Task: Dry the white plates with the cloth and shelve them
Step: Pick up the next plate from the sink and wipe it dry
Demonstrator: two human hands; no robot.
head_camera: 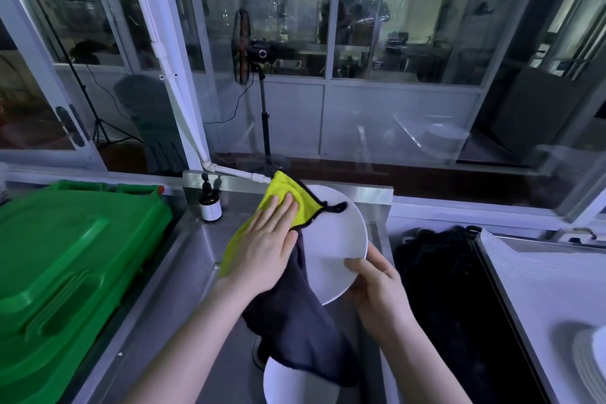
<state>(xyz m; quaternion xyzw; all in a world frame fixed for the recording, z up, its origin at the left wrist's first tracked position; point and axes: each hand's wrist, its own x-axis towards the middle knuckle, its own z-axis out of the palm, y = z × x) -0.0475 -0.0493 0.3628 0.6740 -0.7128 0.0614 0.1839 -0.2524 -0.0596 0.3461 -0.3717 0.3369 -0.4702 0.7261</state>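
white plate (334, 239) tilted over the steel sink (203, 259): right grip (377, 285) pinches its near rim, left grip (265, 246) lies flat, fingers straight, pressing the yellow-grey cloth (295, 321) on it. best wipe outward, rim held firm.

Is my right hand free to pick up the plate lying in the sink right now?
Probably not yet. Your right hand grips the rim of the tilted plate being wiped, and the cloth hangs over part of the sink plate.
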